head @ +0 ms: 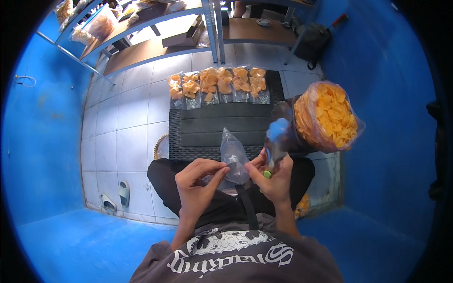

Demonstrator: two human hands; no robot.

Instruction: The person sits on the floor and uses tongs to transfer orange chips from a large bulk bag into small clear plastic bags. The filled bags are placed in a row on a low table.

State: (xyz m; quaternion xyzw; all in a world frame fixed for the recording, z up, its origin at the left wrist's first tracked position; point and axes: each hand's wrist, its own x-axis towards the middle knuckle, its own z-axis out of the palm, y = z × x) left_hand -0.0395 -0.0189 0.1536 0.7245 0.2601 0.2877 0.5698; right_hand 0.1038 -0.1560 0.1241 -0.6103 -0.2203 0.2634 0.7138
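Observation:
My left hand [200,180] pinches one side of the mouth of a clear plastic bag [234,155] over my lap. At the bag's other side, my right hand [274,177] grips its edge and also holds tongs [274,152] with a green part near the palm and blue tips, partly blurred. No chips are visible in the bag. Several clear bags of orange chips [208,83] lie side by side along the far edge of a dark woven-rim table [212,120]. To the right stands a large open plastic bag full of orange chips [332,113].
Metal shelving with wooden boards [141,53] stands beyond the table and carries bags and a cardboard box [184,35]. A dark bag [311,42] rests at the back right. Slippers [124,194] lie on the tiles at left. Blue walls [382,123] flank both sides.

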